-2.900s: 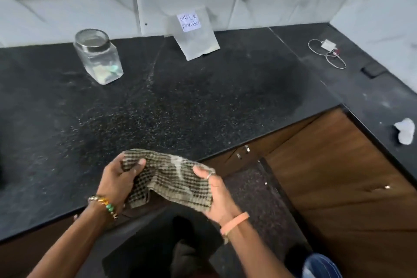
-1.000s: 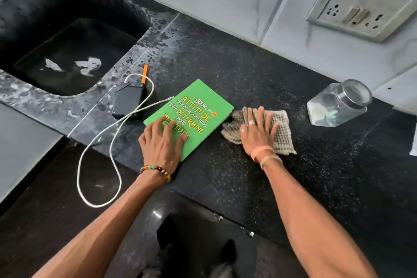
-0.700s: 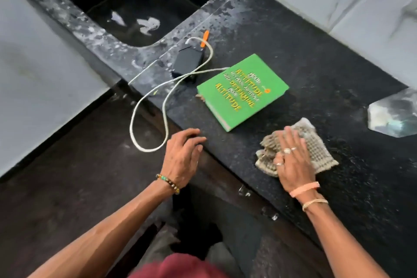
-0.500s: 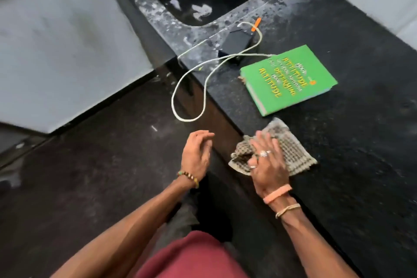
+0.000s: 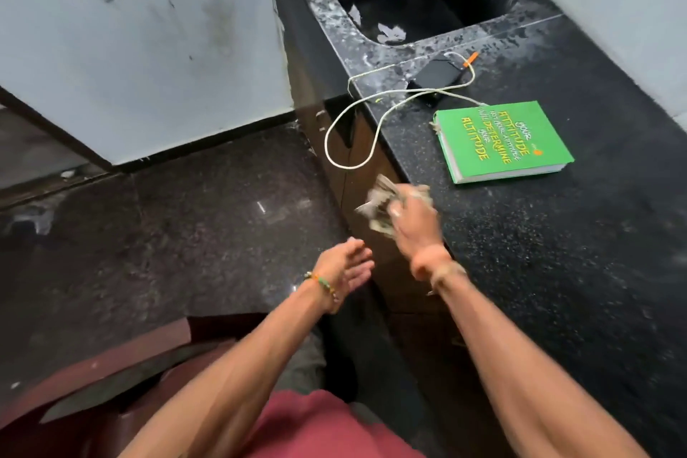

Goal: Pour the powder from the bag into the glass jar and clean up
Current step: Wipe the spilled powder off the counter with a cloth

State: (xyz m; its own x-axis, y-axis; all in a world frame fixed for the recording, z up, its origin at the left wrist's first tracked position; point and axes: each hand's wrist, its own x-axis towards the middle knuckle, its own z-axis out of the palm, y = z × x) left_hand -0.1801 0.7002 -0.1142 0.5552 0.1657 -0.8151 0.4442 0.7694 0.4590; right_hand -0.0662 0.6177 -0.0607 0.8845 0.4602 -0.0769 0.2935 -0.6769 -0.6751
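The right hand, blurred, sits right at the counter's front edge and has hold of the checked cloth. The cloth is bunched and sticks out of the hand toward 11 o'clock, partly past the edge; the blur hides how the fingers lie. The left hand is at about 7 o'clock from it, nearer the body and below the counter's edge. It is open, palm turned up, fingers loosely together, and holds nothing. That low, cupped pose just beside the edge suggests it is there to catch what the cloth brings off. A pale dusting lies at 3 o'clock of the right hand, so the wiping stroke would run across toward 9. Farther out are a green book at 1 o'clock, then a black charger with its white cable, and the sink at 12. Bag and jar are out of view.
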